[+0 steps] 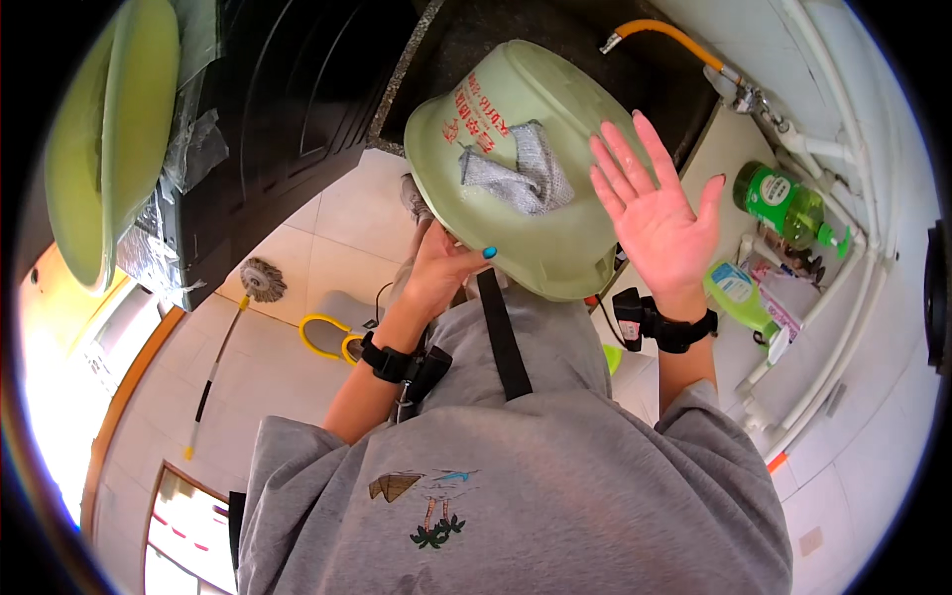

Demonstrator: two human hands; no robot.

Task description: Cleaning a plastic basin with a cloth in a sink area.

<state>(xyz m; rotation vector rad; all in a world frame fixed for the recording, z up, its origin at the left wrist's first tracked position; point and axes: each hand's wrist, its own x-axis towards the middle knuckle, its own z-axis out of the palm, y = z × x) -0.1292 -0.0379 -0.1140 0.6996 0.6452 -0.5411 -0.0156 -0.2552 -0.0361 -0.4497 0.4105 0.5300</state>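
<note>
A light green plastic basin (550, 245) is tilted over the edge of a dark stone sink, its outer side and base showing, with red printing on its wall. My left hand (446, 266) grips its near rim, the thumb with a blue nail lying on the outside. A crumpled grey mesh cloth (532, 175) lies on the basin's wall. To the right, my right hand (662, 216) is raised with the palm up and the fingers spread, wet-looking and holding nothing. It overlaps the basin's right edge in view; whether it touches the basin I cannot tell.
An orange hose (669, 36) on a tap reaches over the dark sink (461, 33). Green soap bottles (773, 197) stand by white pipes at right. A black cabinet (297, 134) and another green basin (141, 134) are at left. A long-handled brush (262, 280) leans below.
</note>
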